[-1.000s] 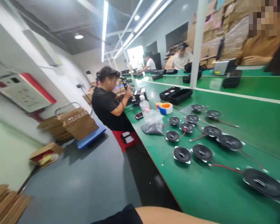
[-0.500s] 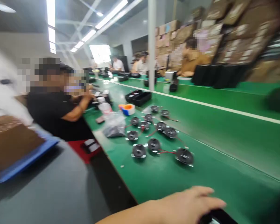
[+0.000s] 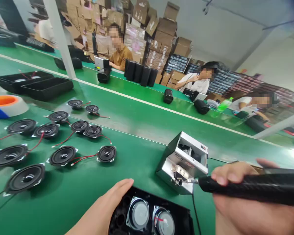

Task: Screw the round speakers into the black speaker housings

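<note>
The person's right grip (image 3: 237,217) is clenched around a slim black tool (image 3: 259,187) with a carbon-weave handle. Its metal tip reaches a small steel unit (image 3: 183,163), which sits on the green surface (image 3: 137,163) and trails a black cable (image 3: 194,209); I can't quite tell whether the tip touches it. The left grip (image 3: 100,205) is released, fingers extended against the edge of a black speaker enclosure (image 3: 120,209). The enclosure lies at the near edge of the view, just below the unit, with two round drivers (image 3: 138,213) mounted in it. Loose speakers (image 3: 63,156) with red wires lie clustered further left, near an orange-and-blue tape roll (image 3: 5,107) and black trays (image 3: 47,88). Across the surface, a co-worker (image 3: 120,55) sits before stacked cartons (image 3: 159,32).
</note>
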Motion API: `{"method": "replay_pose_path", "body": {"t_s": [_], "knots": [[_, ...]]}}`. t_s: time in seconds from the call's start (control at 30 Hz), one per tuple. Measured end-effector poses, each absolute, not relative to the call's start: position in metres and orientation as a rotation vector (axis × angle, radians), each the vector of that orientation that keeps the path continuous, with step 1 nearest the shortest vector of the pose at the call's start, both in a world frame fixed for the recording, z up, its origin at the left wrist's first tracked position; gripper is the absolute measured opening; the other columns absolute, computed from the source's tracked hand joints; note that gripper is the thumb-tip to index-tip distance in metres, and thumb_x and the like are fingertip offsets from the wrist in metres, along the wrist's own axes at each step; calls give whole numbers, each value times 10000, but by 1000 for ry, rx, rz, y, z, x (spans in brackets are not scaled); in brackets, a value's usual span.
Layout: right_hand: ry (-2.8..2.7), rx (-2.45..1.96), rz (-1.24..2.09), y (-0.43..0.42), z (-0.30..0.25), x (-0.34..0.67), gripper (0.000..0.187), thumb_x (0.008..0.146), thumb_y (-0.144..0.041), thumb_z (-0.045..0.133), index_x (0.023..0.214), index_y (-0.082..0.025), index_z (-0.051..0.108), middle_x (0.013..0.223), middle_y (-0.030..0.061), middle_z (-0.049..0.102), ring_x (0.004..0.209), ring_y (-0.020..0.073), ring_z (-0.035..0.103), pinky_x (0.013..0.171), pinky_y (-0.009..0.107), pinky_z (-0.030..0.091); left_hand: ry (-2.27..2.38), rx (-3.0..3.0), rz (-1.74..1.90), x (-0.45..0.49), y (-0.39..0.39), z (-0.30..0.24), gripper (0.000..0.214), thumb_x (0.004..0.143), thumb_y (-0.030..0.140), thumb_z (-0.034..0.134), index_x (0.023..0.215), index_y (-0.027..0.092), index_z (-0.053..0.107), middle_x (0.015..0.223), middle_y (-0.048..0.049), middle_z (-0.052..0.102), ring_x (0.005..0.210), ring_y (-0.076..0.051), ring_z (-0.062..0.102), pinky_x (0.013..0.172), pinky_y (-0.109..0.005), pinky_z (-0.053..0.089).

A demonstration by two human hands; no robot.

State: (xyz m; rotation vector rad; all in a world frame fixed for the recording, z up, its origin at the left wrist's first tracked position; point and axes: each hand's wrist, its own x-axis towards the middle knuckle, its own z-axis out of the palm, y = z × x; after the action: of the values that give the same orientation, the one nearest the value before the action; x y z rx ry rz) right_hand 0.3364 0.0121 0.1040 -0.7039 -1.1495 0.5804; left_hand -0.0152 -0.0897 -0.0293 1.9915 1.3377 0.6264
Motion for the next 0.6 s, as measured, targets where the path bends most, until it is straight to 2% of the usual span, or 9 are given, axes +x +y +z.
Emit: {"method": "replay_pose_path", "body": {"t_s": [0.07,0.13,0.37,0.5,0.6], "knots": [[-1207,-693,534,23,109,315,784,955,-959,371,1126,-254,666,629,-16,625,487,199,550,480,343,508,1332,2027,664,-15,-88,-32,1268,805,608,929,1758,493,101,1792,-67,381,1563,-433,499,1246,-588,504],[-1260,-711,556,30,109,300,740,964,-944,408,1078,-248,632,631,-23,640,473,190,572,466,326,501,1343,2044,676,-15,-87,-32,1266,795,651,924,1758,487,117,1779,-69,408,1541,-434,530,1239,-569,520],[-1201,-807,614,38,102,289,745,944,-935,465,1083,-216,601,623,-30,618,456,180,568,440,311,475,1360,2021,694,-13,-87,-39,1259,788,651,925,1764,453,155,1777,-82,411,1552,-436,515,1251,-557,514],[-1204,-831,609,40,103,288,769,922,-963,470,1080,-221,592,614,-33,611,446,186,566,419,312,465,1283,2043,698,-15,-87,-42,1313,776,715,911,1771,436,101,1794,-96,375,1582,-441,471,1260,-582,494],[-1201,-850,623,41,104,288,780,904,-982,476,1069,-227,588,609,-35,605,441,190,565,410,318,472,1293,2035,646,-17,-87,-37,1366,752,703,941,1766,451,61,1806,-96,350,1602,-440,440,1278,-593,470]]}}
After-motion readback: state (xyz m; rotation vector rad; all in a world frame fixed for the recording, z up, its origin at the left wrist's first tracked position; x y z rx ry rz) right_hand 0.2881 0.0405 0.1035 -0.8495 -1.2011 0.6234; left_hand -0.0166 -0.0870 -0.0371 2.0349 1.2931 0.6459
